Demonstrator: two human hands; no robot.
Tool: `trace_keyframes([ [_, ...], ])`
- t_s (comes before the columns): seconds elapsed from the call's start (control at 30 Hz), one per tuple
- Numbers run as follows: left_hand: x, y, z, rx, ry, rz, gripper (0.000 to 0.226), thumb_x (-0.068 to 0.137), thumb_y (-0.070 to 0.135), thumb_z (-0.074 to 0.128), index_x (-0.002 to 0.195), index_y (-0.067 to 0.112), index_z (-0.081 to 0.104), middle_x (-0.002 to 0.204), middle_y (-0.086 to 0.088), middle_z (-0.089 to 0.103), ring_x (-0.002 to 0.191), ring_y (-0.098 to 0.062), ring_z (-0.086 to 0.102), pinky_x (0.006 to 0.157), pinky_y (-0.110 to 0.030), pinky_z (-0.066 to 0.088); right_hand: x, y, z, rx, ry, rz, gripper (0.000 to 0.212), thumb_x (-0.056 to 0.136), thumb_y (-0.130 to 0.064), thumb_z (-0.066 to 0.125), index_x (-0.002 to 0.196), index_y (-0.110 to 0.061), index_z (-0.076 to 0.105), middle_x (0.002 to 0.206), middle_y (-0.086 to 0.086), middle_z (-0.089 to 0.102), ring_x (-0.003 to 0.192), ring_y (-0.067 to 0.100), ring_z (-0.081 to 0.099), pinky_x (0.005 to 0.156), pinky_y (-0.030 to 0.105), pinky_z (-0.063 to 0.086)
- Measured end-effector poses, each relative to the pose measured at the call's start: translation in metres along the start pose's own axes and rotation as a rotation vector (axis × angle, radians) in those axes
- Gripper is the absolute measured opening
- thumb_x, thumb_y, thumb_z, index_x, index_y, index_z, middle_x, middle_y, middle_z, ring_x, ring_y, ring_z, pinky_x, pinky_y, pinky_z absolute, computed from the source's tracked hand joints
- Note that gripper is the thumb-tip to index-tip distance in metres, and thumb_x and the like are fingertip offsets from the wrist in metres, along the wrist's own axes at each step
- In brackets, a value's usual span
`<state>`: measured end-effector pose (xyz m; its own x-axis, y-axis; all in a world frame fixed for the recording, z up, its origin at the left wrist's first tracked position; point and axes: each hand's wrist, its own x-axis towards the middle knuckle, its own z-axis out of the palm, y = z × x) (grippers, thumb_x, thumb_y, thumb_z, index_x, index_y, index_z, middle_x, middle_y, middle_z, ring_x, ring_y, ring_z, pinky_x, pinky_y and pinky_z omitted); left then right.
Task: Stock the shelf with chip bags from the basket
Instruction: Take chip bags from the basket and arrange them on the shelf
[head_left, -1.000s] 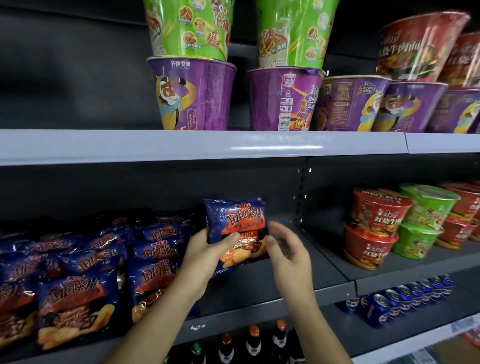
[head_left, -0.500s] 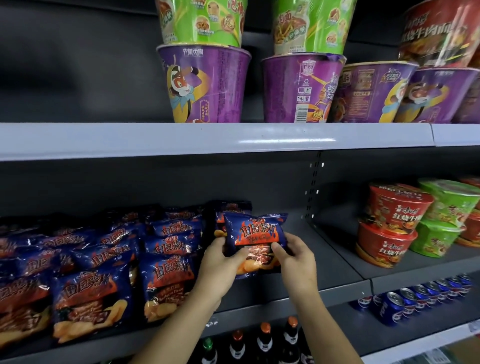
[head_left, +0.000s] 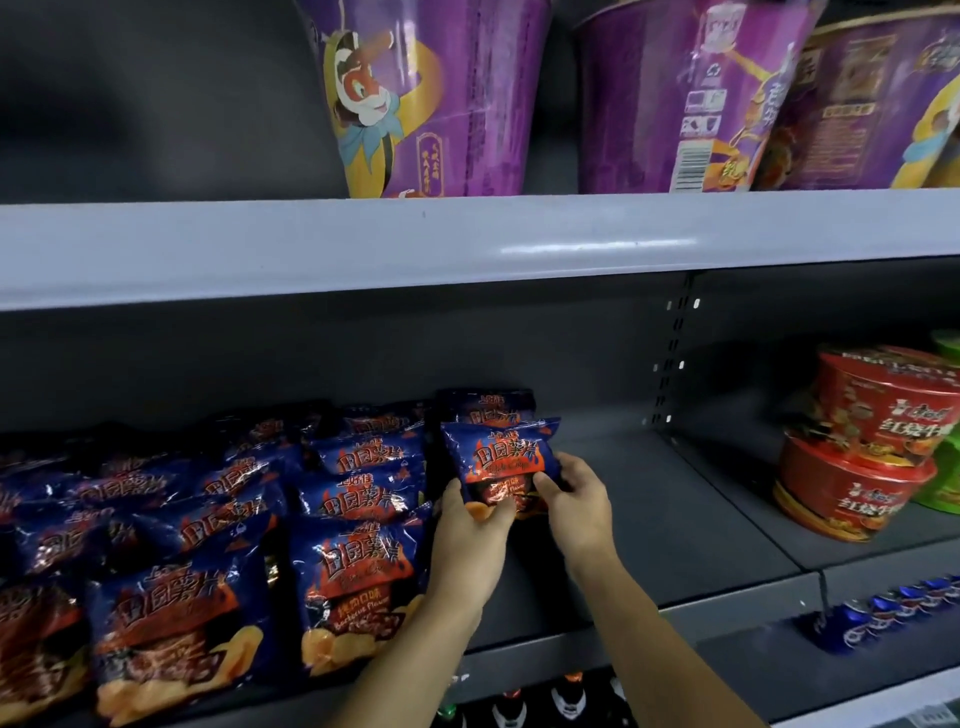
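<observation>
We hold one bag upright at the right end of the stocked bags, just in front of a rear bag. Our left hand grips its lower left corner, thumb across the front. Our right hand pinches its lower right edge. We cannot tell whether its base touches the shelf. A wide stretch of shelf floor shows between bag and red bowls. The upper shelf sits well above the bag's top edge.
</observation>
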<state>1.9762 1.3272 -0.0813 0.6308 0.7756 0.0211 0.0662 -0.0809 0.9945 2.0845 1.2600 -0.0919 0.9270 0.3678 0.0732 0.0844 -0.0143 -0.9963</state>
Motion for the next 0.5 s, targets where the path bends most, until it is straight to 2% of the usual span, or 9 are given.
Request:
trace_keyframes([
  [0.07,0.005,-0.003,0.003,0.023,0.026,0.004,0.050,0.094,0.022,0.064,0.139,0.020,0.045,0.106,0.016,0.053,0.094,0.000,0.053,0.089,-0.024,0.037,0.006,0.004,0.008,-0.024,-0.006,0.009,0.025,0.097,-0.007,0.061,0.106,-0.030,0.063,0.102,-0.008,0.071,0.098,0.009,0.067,0.085,0.026,0.050],
  [0.17,0.014,-0.006,0.008,-0.001,0.082,-0.017,0.055,0.091,0.028,0.067,0.141,0.021,0.044,0.125,0.001,0.057,0.114,-0.016,0.057,0.100,-0.031,0.043,0.014,0.010,0.017,-0.064,-0.006,0.006,0.024,0.096,-0.008,0.062,0.117,-0.020,0.066,0.105,-0.005,0.073,0.100,0.012,0.068,0.084,0.025,0.050],
  [0.2,0.016,-0.005,0.008,-0.028,0.090,-0.032,0.059,0.091,0.029,0.068,0.143,0.021,0.041,0.126,0.001,0.058,0.113,-0.015,0.058,0.099,-0.030,0.044,0.017,0.012,0.020,-0.075,-0.003,0.001,0.025,0.096,-0.008,0.062,0.119,-0.018,0.066,0.106,-0.004,0.073,0.101,0.014,0.068,0.085,0.026,0.050],
  [0.3,0.022,-0.006,0.010,-0.108,0.097,-0.069,0.057,0.094,0.021,0.065,0.143,0.018,0.036,0.102,0.015,0.060,0.089,0.004,0.056,0.086,-0.023,0.039,0.023,0.014,0.027,-0.072,-0.003,0.002,0.027,0.096,-0.009,0.061,0.120,-0.020,0.066,0.107,-0.004,0.073,0.102,0.015,0.068,0.089,0.030,0.051],
  [0.33,0.023,-0.005,0.011,-0.123,0.101,-0.072,0.057,0.095,0.019,0.064,0.144,0.018,0.034,0.098,0.018,0.058,0.087,0.006,0.054,0.086,-0.023,0.039,0.025,0.015,0.029,-0.068,-0.010,0.005,0.027,0.096,-0.008,0.061,0.120,-0.021,0.065,0.107,-0.004,0.072,0.102,0.016,0.068,0.092,0.033,0.053],
  [0.43,0.026,-0.006,0.013,-0.148,0.113,-0.088,0.056,0.094,0.019,0.063,0.143,0.020,0.036,0.100,0.012,0.061,0.093,-0.007,0.061,0.090,-0.029,0.044,0.028,0.016,0.030,-0.050,-0.039,0.022,0.027,0.097,-0.007,0.060,0.118,-0.024,0.064,0.106,-0.002,0.073,0.102,0.018,0.069,0.099,0.044,0.054],
  [0.5,0.026,-0.005,0.014,-0.132,0.130,-0.073,0.047,0.091,0.023,0.066,0.133,0.025,0.042,0.110,0.005,0.065,0.104,-0.015,0.064,0.097,-0.035,0.049,0.028,0.017,0.028,-0.017,-0.057,0.038,0.030,0.097,-0.007,0.060,0.121,-0.023,0.064,0.109,-0.001,0.073,0.103,0.018,0.069,0.100,0.045,0.054],
])
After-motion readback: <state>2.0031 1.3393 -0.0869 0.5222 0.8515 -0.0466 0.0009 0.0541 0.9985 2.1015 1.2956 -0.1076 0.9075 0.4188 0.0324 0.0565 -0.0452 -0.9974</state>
